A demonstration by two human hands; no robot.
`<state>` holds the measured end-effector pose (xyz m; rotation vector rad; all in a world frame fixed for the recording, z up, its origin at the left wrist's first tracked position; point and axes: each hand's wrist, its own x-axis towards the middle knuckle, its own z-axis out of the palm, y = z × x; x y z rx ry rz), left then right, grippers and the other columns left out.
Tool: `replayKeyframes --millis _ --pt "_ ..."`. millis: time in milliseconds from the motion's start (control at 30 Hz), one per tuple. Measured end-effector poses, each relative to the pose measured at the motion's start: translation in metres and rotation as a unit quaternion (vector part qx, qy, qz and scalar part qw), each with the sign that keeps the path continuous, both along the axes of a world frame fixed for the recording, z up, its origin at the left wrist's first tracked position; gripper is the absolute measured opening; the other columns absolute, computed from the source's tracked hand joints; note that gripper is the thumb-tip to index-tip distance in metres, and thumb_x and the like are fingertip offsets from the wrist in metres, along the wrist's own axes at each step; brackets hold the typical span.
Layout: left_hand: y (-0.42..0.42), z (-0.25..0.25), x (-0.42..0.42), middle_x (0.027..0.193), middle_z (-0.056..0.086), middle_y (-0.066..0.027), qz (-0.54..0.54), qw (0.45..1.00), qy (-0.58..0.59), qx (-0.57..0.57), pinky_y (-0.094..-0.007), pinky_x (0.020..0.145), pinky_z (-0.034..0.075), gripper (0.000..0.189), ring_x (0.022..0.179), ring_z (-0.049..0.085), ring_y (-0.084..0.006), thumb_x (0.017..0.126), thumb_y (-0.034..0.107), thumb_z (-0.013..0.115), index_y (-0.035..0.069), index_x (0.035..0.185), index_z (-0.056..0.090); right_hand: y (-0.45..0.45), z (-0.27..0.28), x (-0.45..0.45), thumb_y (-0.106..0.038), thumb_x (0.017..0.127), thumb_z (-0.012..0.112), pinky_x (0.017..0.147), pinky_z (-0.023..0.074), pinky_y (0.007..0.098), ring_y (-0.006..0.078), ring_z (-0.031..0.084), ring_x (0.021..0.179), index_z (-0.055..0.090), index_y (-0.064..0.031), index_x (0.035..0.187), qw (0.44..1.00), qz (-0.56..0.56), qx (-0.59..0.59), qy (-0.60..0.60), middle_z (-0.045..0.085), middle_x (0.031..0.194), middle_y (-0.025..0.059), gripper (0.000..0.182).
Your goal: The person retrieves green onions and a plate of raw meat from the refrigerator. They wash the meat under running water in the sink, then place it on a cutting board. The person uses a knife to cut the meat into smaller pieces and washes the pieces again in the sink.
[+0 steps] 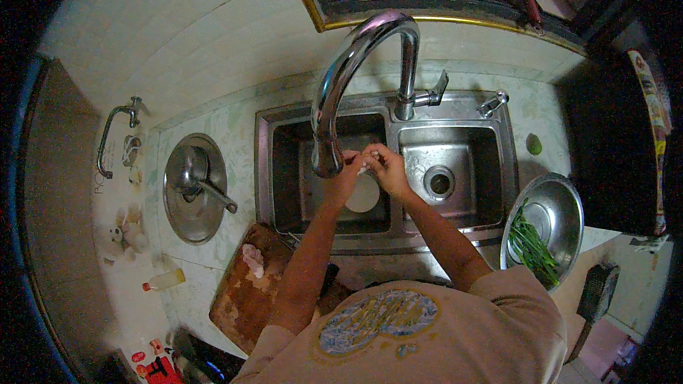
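Note:
Over the left basin (288, 181) of the steel double sink, my two hands meet close together. A small whitish piece (365, 164), too small to identify, is pinched between their fingertips. My left hand (346, 170) is partly hidden by the chrome gooseneck faucet (326, 101). Opposite it, my right hand (390, 172) has its fingers bent around the same piece. Below them in the basin shows a pale round disc (363, 197), partly covered by my left hand and wrist.
On the right, a steel bowl (571, 213) holds long green leaves (531, 242). Left of my forearm, a wooden cutting board (235, 298) carries a pale pink piece of meat (253, 260). A ladle (213, 192) rests on a round metal dish or lid (179, 218). The right basin (459, 149) has an open drain.

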<state>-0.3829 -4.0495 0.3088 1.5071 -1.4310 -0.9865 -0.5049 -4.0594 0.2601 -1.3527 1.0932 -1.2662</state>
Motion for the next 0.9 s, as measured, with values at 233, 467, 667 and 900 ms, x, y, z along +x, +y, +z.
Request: replayKeyframes --millis 233,467,667,900 --pt "-0.013 -0.03 0.021 0.077 0.057 -0.0036 -0.009 0.988 0.089 0.123 -0.0244 0.059 0.044 0.014 0.067 0.053 -0.0112 0.073 0.012 0.06 0.001 0.081 0.057 -0.002 0.003 0.004 -0.005 0.077 0.054 0.056 0.0435 0.0229 0.011 0.053 0.063 0.054 -0.0009 0.083 0.992 -0.027 -0.073 0.102 0.056 0.073 0.0065 0.007" --pt "-0.008 -0.039 0.032 0.08 0.057 -0.0046 -0.034 0.982 0.181 0.04 -0.0249 0.061 0.046 0.022 0.071 0.054 -0.0121 0.071 0.011 0.064 0.001 0.087 0.054 -0.002 0.005 0.009 -0.001 0.074 0.056 0.058 0.0455 0.0248 0.0151 0.057 0.066 0.055 -0.0005 0.083 0.985 -0.041 -0.116 0.124 0.058 0.076 0.0097 0.009" --pt "-0.007 -0.04 0.034 0.085 0.057 -0.0094 -0.051 0.975 0.215 0.025 -0.0279 0.067 0.046 0.019 0.077 0.056 -0.0184 0.074 0.01 0.059 -0.001 0.089 0.056 -0.002 0.001 0.009 0.001 0.072 0.057 0.059 0.0465 0.0258 0.0156 0.058 0.066 0.056 -0.0005 0.083 0.987 -0.023 -0.1 0.124 0.06 0.076 0.0094 0.011" --pt "-0.014 -0.025 0.036 0.075 0.056 -0.0044 -0.056 0.994 0.09 -0.036 -0.027 0.054 0.045 0.026 0.066 0.053 -0.0131 0.068 0.013 0.066 0.003 0.087 0.051 0.002 0.012 0.009 -0.001 0.07 0.059 0.056 0.0469 0.0265 0.0159 0.059 0.064 0.057 -0.0012 0.08 0.992 -0.025 -0.067 0.104 0.06 0.073 0.0096 0.01"
